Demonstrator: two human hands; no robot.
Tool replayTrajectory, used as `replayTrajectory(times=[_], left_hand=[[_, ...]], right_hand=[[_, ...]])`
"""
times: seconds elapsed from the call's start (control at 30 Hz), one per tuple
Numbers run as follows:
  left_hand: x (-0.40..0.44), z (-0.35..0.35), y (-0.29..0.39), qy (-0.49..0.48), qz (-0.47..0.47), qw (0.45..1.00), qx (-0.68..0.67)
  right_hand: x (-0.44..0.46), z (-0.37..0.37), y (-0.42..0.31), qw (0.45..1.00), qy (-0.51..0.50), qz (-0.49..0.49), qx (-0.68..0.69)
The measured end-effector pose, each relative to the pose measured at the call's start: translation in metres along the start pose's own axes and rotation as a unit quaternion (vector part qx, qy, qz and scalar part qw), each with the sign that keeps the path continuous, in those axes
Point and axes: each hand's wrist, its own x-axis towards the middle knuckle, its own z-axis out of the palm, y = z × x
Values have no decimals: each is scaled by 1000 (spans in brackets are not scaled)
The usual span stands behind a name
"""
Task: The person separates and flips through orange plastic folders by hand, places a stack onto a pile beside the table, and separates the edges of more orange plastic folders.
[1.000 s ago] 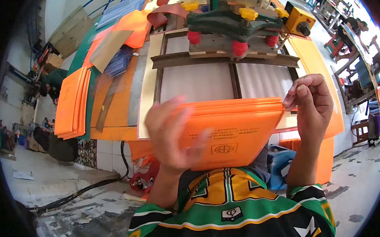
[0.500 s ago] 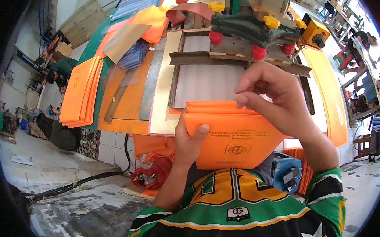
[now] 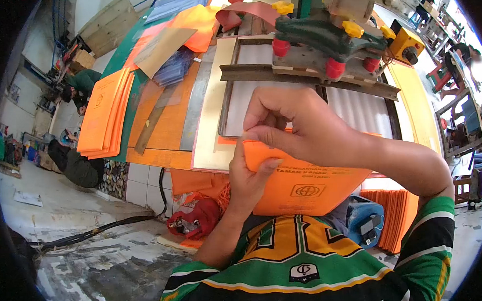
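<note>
Orange printed folders [image 3: 307,190] stand tilted on my lap against the table edge, their dark lettering and round emblem facing me. My left hand [image 3: 247,177] is wrapped round their upper left corner, thumb on the front cover. Across their top reaches my right hand [image 3: 288,121], its thumb and index finger pinched together at that same corner. Whether the right fingertips hold a cover edge is too small to tell. Behind the hands lies a metal frame [image 3: 309,75] with pale panels, under a green press head [image 3: 327,36] with red and yellow knobs.
More orange folders [image 3: 104,116] lean in a stack at the table's left. Clear plastic sheets [image 3: 174,68] and a brown card [image 3: 164,46] lie behind them. A yellow control box [image 3: 407,45] is at the right. Below are a red bag [image 3: 194,217] and a blue container [image 3: 364,220]. People work farther off.
My left hand has gone from a blurred, open pose to gripping the folders' left corner. My right hand has crossed from their right end to that corner. The view has shifted slightly.
</note>
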Motion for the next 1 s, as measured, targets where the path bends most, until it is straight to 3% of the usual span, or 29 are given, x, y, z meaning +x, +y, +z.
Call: replayTrajectory(times=[0.5, 0.7, 0.87, 1.0], left_hand=[[-1, -3, -9, 18, 10, 999, 39], [-3, -7, -11, 13, 14, 996, 82], [-4, -2, -6, 6, -3, 999, 47], [-5, -4, -6, 4, -7, 998, 64]], right_hand=[[-4, 6, 11, 1000, 11, 8, 8], [-4, 3, 10, 998, -36, -5, -43], [-8, 5, 18, 986, 48, 89, 136], [-8, 3, 19, 990, 27, 99, 96]])
